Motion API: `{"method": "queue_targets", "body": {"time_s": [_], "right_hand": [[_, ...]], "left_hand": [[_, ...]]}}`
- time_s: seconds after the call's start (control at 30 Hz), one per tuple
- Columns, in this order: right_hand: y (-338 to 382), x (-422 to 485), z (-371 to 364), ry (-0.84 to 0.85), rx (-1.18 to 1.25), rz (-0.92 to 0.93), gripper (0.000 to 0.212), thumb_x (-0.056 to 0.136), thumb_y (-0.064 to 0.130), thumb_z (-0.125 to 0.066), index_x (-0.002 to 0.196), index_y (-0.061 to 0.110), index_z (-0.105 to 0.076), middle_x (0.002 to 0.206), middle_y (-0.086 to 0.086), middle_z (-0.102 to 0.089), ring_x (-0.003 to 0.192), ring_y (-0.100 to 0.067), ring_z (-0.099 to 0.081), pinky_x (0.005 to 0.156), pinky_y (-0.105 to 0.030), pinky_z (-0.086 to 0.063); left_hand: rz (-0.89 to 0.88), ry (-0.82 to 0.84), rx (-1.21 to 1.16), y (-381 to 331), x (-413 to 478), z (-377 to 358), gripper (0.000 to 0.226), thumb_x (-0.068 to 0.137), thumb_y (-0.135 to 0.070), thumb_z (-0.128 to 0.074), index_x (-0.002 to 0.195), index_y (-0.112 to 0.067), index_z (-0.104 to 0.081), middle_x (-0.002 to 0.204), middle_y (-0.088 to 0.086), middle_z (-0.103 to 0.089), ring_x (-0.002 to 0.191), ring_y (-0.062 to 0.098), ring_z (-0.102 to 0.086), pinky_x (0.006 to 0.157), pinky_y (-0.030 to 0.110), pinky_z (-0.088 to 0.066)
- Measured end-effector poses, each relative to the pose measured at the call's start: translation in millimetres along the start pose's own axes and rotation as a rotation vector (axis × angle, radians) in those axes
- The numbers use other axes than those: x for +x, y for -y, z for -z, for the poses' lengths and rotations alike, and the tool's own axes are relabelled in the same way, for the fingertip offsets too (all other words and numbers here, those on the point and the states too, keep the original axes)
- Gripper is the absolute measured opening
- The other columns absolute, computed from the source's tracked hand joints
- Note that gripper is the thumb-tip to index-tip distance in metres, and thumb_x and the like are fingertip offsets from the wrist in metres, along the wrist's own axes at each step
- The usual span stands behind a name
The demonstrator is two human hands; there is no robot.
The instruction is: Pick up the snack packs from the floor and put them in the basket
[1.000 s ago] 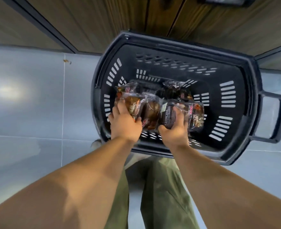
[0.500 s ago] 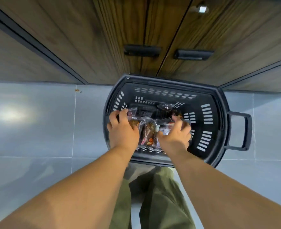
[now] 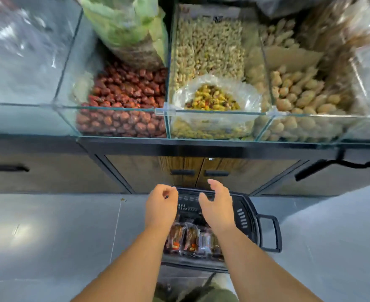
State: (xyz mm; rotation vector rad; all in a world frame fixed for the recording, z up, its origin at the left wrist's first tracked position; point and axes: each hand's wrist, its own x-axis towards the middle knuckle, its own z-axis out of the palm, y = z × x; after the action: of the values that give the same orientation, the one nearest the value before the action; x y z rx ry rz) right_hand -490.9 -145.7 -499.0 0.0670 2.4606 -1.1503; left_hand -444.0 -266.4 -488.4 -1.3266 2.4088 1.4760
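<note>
A black plastic basket point(image 3: 246, 212) stands on the grey tiled floor below me, its handle to the right. Several clear snack packs point(image 3: 189, 238) with brown contents lie side by side in its near half. My left hand point(image 3: 161, 205) hovers above the basket's left side, fingers loosely curled and holding nothing. My right hand point(image 3: 217, 205) is raised over the basket's middle with fingers spread and relaxed, also holding nothing. My forearms hide parts of the basket's rim and the outer packs.
A wooden cabinet point(image 3: 188, 171) with dark handles stands just behind the basket. On top, glass bins hold red dates point(image 3: 123, 101), pale nuts point(image 3: 208, 51) with a plastic bag, and peanuts in shell point(image 3: 299, 92). Grey floor point(image 3: 49, 232) stretches to both sides.
Both hands let go of the snack packs, which now lie in the basket, and lifted up. The view rose and tilted up, bringing the glass bins into sight.
</note>
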Motion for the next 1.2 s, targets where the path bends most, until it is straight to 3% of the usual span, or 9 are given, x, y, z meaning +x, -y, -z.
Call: {"method": "queue_targets", "body": {"time_s": [0.13,0.4,0.5,0.57,0.77,0.9,1.0,1.1,1.2], "right_hand": [[30,-23,19,-0.004,-0.023,0.007,0.046,0.094,0.031,-0.054,0.139,0.027,-0.043,0.141,-0.001,-0.043,0.129,-0.022,-0.040,0.106,-0.044,-0.040],[36,-61,40,0.089,-0.083,0.036,0.043,0.095,0.032,-0.054,0.136,0.029,-0.044,0.141,0.000,-0.042,0.127,-0.019,-0.042,0.107,-0.035,-0.039],[37,-64,45,0.148,-0.073,0.080,0.043,0.096,0.030,-0.054,0.137,0.027,-0.043,0.143,-0.001,-0.038,0.107,-0.013,-0.051,0.091,-0.022,-0.042],[40,-63,45,0.185,-0.092,0.119,0.043,0.096,0.030,-0.053,0.137,0.026,-0.043,0.142,-0.001,-0.038,0.093,-0.009,-0.049,0.088,-0.021,-0.043],[53,-67,32,0.279,-0.187,0.190,0.043,0.096,0.031,-0.053,0.138,0.025,-0.043,0.143,-0.002,-0.038,0.095,-0.010,-0.050,0.084,-0.020,-0.044],[66,-75,14,0.324,-0.239,0.234,0.044,0.097,0.028,-0.053,0.139,0.023,-0.042,0.145,-0.004,-0.037,0.119,-0.018,-0.051,0.095,-0.024,-0.043],[79,-85,-11,0.342,-0.265,0.260,0.043,0.097,0.027,-0.052,0.138,0.023,-0.042,0.143,-0.005,-0.038,0.122,-0.020,-0.049,0.098,-0.026,-0.043],[97,-100,-49,0.354,-0.270,0.285,0.041,0.096,0.029,-0.052,0.136,0.027,-0.043,0.142,-0.003,-0.039,0.123,-0.021,-0.047,0.095,-0.028,-0.045],[120,-118,-90,0.381,-0.269,0.324,0.041,0.096,0.030,-0.053,0.136,0.028,-0.044,0.140,-0.003,-0.040,0.123,-0.022,-0.046,0.093,-0.029,-0.047]], "left_hand": [[0.024,-0.010,-0.015,-18,-28,25,0.015,0.096,-0.031,-0.050,0.089,-0.019,-0.056,0.094,-0.002,-0.060,0.082,0.014,-0.050,0.070,0.024,-0.033],[0.124,-0.044,-0.045,-14,-69,49,0.018,0.096,-0.028,-0.050,0.082,-0.017,-0.052,0.079,0.003,-0.058,0.069,0.016,-0.049,0.064,0.027,-0.034],[0.117,-0.097,0.006,-16,-73,57,0.015,0.095,-0.028,-0.049,0.086,-0.016,-0.053,0.083,0.002,-0.059,0.078,0.019,-0.052,0.067,0.027,-0.035],[0.118,-0.146,-0.003,-18,-75,63,0.014,0.095,-0.028,-0.049,0.090,-0.016,-0.054,0.087,0.001,-0.059,0.082,0.020,-0.053,0.070,0.027,-0.036],[0.183,-0.226,-0.021,-3,-88,72,0.017,0.093,-0.022,-0.050,0.077,-0.018,-0.050,0.071,-0.002,-0.052,0.076,0.021,-0.049,0.065,0.026,-0.034],[0.215,-0.236,-0.042,25,-90,87,0.018,0.090,-0.015,-0.052,0.073,-0.015,-0.046,0.078,0.007,-0.052,0.074,0.022,-0.044,0.066,0.028,-0.033],[0.230,-0.271,-0.043,40,-89,116,0.013,0.092,-0.015,-0.052,0.079,-0.015,-0.049,0.084,0.003,-0.053,0.080,0.021,-0.047,0.069,0.025,-0.032],[0.207,-0.330,-0.035,52,-84,156,0.027,0.090,-0.014,-0.053,0.067,-0.021,-0.043,0.076,0.001,-0.051,0.078,0.020,-0.047,0.064,0.026,-0.032],[0.206,-0.373,-0.034,66,-78,200,0.014,0.089,-0.012,-0.053,0.076,-0.014,-0.050,0.075,0.002,-0.053,0.077,0.021,-0.048,0.060,0.027,-0.032]]}}
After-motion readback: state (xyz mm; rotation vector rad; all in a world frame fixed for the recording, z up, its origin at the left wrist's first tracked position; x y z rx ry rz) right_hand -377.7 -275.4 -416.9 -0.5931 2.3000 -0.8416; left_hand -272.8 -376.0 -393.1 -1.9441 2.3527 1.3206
